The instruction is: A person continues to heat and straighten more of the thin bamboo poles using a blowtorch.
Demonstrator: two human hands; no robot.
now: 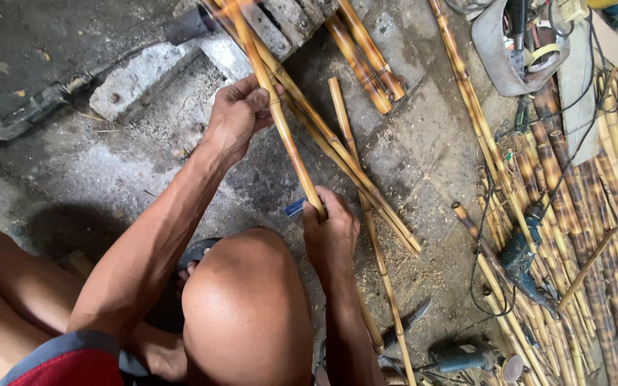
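Note:
I hold one long yellow-brown bamboo stick [289,146] with both hands. My left hand [236,114] grips it higher up, near the middle of the stick. My right hand [329,229] is closed around its lower end, just above my bent knee [245,300]. The stick's far end reaches up toward the grey blocks [284,25] at the top, where it looks blurred. A small blue object [294,208] shows beside my right hand. Other bamboo sticks [352,168] lie on the concrete floor right under the held one.
A big pile of bamboo canes [595,214] fills the right side, with a teal power drill [523,250] and black cables on it. A grey bag of tools [520,46] sits top right. A knife [405,325] and another power tool [459,357] lie near the bottom.

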